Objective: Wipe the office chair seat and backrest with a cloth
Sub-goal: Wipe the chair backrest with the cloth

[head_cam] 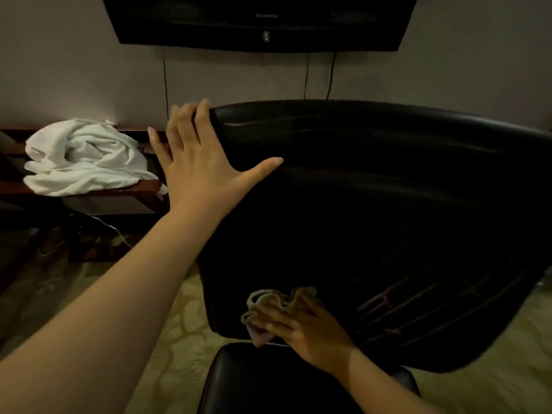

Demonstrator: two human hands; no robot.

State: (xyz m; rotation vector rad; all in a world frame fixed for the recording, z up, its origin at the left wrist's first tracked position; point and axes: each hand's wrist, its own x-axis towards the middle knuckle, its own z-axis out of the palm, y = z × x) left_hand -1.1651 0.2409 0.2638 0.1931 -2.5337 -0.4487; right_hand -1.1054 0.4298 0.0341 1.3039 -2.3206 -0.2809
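- My left hand (197, 162) is on the upper left corner of the black backrest (388, 204); the palm lies flat on its front face, the thumb is spread wide to the right across the leather, and the fingers (191, 115) curl over the top edge.
- My right hand (310, 330) is low on the backrest, near its bottom left corner, with the fingers bunched on a crumpled greenish cloth (277, 303) and pressing it against the leather.
- The cloth spills out above and to the left of my fingers, one corner hanging just above the seat.
- The black seat (268, 383) sits directly below the backrest, at the bottom of my view, with my right forearm crossing over it.
- The backrest leather shows worn, scuffed lines near its top edge and lower right.
- To the left, a heap of white fabric (83, 156) rests on a dark red wooden rack (140, 189) against the wall.
- A dark flat screen (257, 22) hangs on the wall above, cables (165, 82) running down from it.
- Patterned carpet (176, 339) covers the floor under the chair.
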